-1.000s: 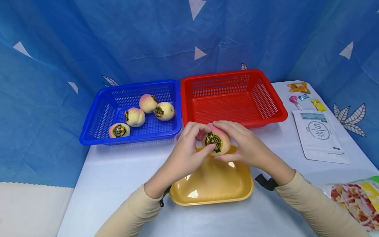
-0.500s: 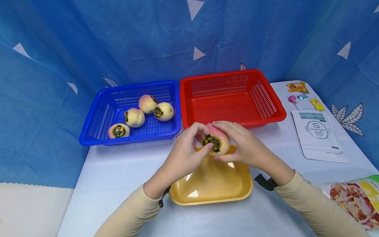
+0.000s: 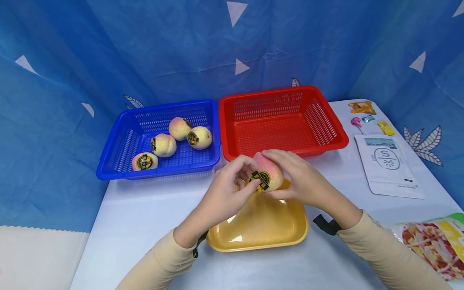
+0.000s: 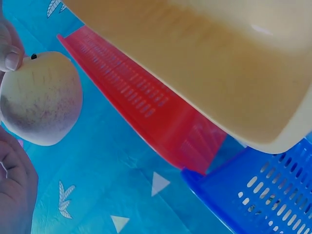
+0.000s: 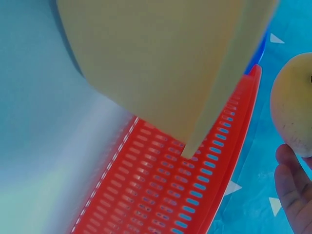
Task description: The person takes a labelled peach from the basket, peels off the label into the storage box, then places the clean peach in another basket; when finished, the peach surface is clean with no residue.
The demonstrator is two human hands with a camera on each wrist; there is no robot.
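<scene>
Both hands meet over the far edge of the yellow tray [image 3: 259,225], with one peach [image 3: 267,174] held between them. The right hand [image 3: 301,181] cups it from the side, fingers curled over the top and thumb beneath. The left hand [image 3: 224,193] has its fingertips at the black-and-gold sticker [image 3: 260,179] on the near face, pinching at it while the thumb steadies the fruit. So both hands are closed on the peach, which hangs in the air just above the tray and in front of the red basket [image 3: 338,139].

It looks light and firm enough for one hand, but the skin probably bruises under hard fingertips, so the broad sides are the place to hold it, away from the stem dimple. The sticker is thin and likely needs a nail under its edge.

The red basket sits at the table's far edge with nothing showing inside. Touching its left side is the blue basket [image 3: 119,141], which holds four more stickered peaches [image 3: 163,145]. Along the right edge lie small sweets [image 3: 362,114], a white pouch [image 3: 389,167] and, at the near right corner, a printed snack bag [image 3: 433,245]
</scene>
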